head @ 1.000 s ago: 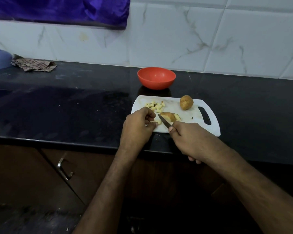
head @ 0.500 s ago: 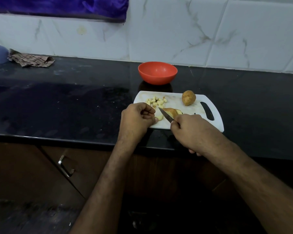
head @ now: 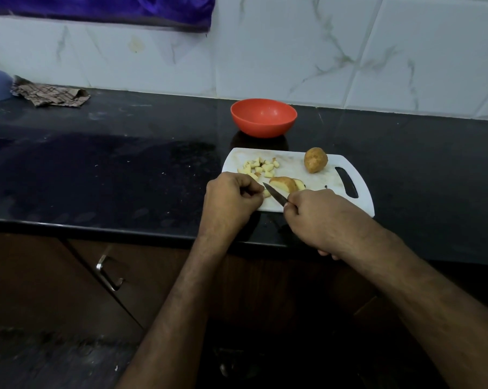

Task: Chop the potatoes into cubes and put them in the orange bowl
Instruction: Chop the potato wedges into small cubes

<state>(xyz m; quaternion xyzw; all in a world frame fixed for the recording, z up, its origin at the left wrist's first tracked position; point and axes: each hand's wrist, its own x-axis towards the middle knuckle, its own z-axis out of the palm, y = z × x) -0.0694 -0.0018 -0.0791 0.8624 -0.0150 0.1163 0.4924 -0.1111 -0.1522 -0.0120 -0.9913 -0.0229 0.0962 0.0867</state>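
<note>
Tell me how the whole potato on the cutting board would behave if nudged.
The whole potato looks rounded and rests unsupported on the flat white cutting board, so it would probably roll or wobble instead of sliding. It is uncut, so likely firm. Its skin looks dry, so probably not slippery.

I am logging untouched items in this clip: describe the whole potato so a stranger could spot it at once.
On the black countertop, find the white cutting board in front of the orange bowl. The whole potato sits at its far edge near the handle slot, the only round, brown-skinned, uncut piece there.
</note>
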